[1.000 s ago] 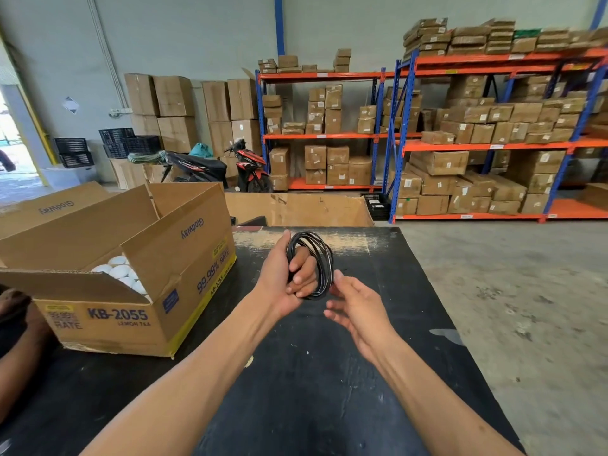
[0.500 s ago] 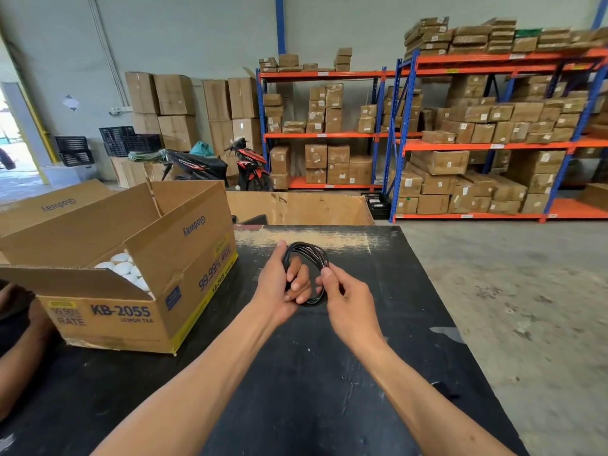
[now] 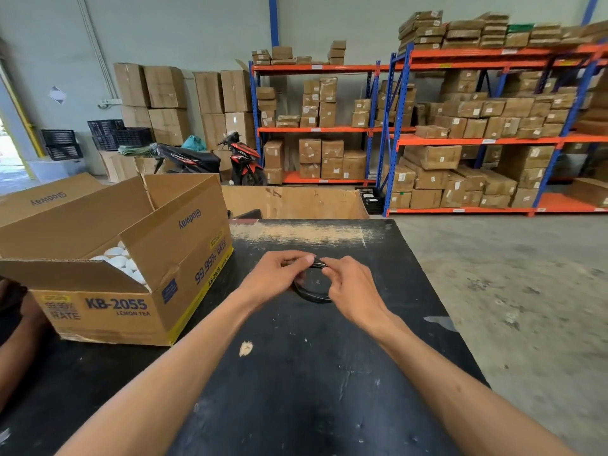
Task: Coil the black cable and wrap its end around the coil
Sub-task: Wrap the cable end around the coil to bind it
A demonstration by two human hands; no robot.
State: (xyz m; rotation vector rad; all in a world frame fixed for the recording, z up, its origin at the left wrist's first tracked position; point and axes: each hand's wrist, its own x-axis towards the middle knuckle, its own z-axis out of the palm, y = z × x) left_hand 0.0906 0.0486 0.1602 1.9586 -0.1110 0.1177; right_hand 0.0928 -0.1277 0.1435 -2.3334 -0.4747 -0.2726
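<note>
The black cable coil is a small ring of several loops held low over the black table, between both hands. My left hand grips its left and top side, with thumb and fingers pinching the top of the ring. On the right side, my right hand has its fingertips on the top of the ring beside the left thumb. The cable's end is hidden under the fingers.
An open cardboard box with white round items stands at the left of the table. Another person's arm shows at the far left edge. A large carton sits behind the table. The table's right edge drops to concrete floor.
The coil has come down from an upright hold in my left hand to low over the table. My right hand moved from open below it onto the ring's top.
</note>
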